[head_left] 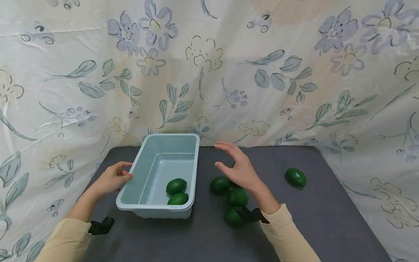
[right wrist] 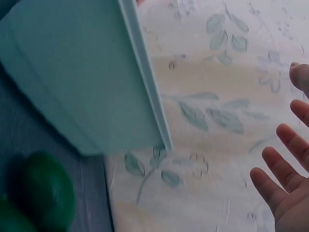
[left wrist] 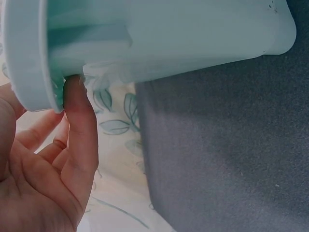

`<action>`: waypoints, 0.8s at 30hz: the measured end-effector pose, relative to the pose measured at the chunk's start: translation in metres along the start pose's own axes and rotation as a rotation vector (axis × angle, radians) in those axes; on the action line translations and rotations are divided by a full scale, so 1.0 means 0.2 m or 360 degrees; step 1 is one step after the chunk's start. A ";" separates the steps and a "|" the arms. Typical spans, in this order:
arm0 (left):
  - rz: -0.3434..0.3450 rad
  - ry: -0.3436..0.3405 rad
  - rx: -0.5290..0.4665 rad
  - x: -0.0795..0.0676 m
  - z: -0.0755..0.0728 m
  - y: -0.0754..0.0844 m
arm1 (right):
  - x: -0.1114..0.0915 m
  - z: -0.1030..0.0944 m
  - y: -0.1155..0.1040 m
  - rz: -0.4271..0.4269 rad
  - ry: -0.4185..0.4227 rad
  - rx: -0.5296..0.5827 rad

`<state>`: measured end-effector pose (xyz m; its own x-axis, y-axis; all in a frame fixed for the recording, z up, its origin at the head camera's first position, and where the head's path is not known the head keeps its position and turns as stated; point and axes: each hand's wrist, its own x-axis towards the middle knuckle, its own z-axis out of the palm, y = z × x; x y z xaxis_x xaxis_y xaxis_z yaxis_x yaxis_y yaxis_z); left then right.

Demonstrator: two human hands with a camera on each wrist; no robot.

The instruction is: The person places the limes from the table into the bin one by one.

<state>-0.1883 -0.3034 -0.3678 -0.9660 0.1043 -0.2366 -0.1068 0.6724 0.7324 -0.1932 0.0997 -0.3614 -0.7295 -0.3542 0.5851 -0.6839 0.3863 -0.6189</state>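
Observation:
My left hand (head_left: 114,177) pinches the left rim of a pale blue-green plastic bin (head_left: 171,145). In the left wrist view its index finger (left wrist: 82,128) curls under the lip and the thumb lies on the other side. Two dark green limes (head_left: 176,185) lie inside, at the bin's near right corner. Right of the bin, my right hand (head_left: 240,167) hovers with spread fingers over a cluster of several limes (head_left: 237,197) on the table, partly covering them. Its fingers (right wrist: 294,142) hold nothing in the right wrist view.
A single lime (head_left: 295,177) lies apart on the right side of the dark grey table (head_left: 320,218). Floral cloth (head_left: 209,72) hangs behind the table and along its sides. A black strap (head_left: 252,214) circles each wrist.

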 end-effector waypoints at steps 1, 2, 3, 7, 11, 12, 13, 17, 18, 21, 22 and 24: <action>0.0000 0.0000 -0.0001 0.00 0.00 0.00 | -0.01 -0.02 -0.01 0.0010 0.0013 -0.0009; 0.0001 -0.0001 0.0000 0.00 0.00 0.00 | -0.02 -0.05 -0.03 0.0012 0.0031 -0.0021; 0.0001 0.0000 0.0001 0.00 0.00 0.00 | -0.04 -0.06 -0.01 0.0018 0.0050 -0.0035; -0.0006 0.0008 0.0011 0.01 0.00 0.00 | -0.08 -0.14 -0.05 0.0092 0.0155 -0.0063; -0.0019 0.0018 0.0019 0.00 0.01 0.00 | -0.12 -0.21 0.00 0.0088 0.0280 -0.0134; -0.0021 0.0019 0.0016 0.00 0.01 0.00 | -0.13 -0.23 0.02 0.0079 0.0310 -0.0152; -0.0021 0.0021 0.0013 0.00 0.01 -0.01 | -0.15 -0.24 0.05 0.0066 0.0338 -0.0177; -0.0010 0.0015 -0.0007 0.00 0.01 -0.01 | -0.22 -0.29 0.21 0.0074 0.0413 -0.0270; -0.0005 0.0011 -0.0011 0.00 0.00 -0.01 | -0.24 -0.31 0.25 0.0093 0.0424 -0.0289; 0.0005 0.0000 -0.0015 0.00 0.00 -0.01 | -0.29 -0.35 0.35 0.0175 0.0445 -0.0346; 0.0007 -0.0003 -0.0016 0.00 0.00 -0.01 | -0.31 -0.36 0.36 0.0206 0.0449 -0.0362; 0.0009 -0.0005 -0.0013 0.00 -0.01 -0.01 | -0.34 -0.38 0.39 0.0267 0.0452 -0.0392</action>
<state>-0.1892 -0.3056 -0.3688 -0.9659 0.1100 -0.2345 -0.1035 0.6660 0.7387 -0.1966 0.2193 -0.4094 -0.7764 -0.0328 0.6294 -0.5081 0.6234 -0.5943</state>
